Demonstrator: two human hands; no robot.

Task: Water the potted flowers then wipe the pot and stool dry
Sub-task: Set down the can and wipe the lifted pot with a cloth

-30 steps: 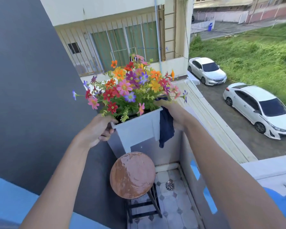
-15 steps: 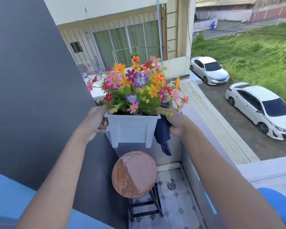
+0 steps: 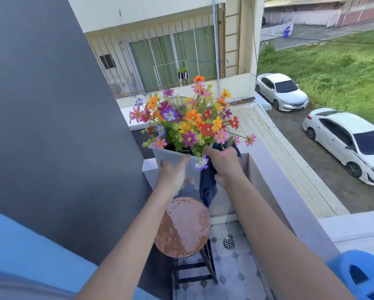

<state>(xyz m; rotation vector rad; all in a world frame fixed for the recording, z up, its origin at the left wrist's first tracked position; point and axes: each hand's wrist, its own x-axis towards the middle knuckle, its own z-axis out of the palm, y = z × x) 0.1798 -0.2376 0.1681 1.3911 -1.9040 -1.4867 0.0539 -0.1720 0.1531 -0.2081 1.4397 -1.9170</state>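
A dark grey wall (image 3: 52, 126), tiled floor (image 3: 235, 276) and barred windows (image 3: 171, 57) opposite, in daylight

Left forearm (image 3: 129, 241) and right forearm (image 3: 266, 230) bare. Blue sleeve (image 3: 30, 252) at 8 o'clock. Blue patch (image 3: 359, 276) at 4 o'clock, too blurred to identify.

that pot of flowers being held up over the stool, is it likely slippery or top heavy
Probably slippery: the pot looks smooth plastic, the stool seat below is wet, and the right hand grips the rim with a dark cloth. Likely top-heavy: the flowers spread wider than the tilted pot. The blurred left hand touches its wall.
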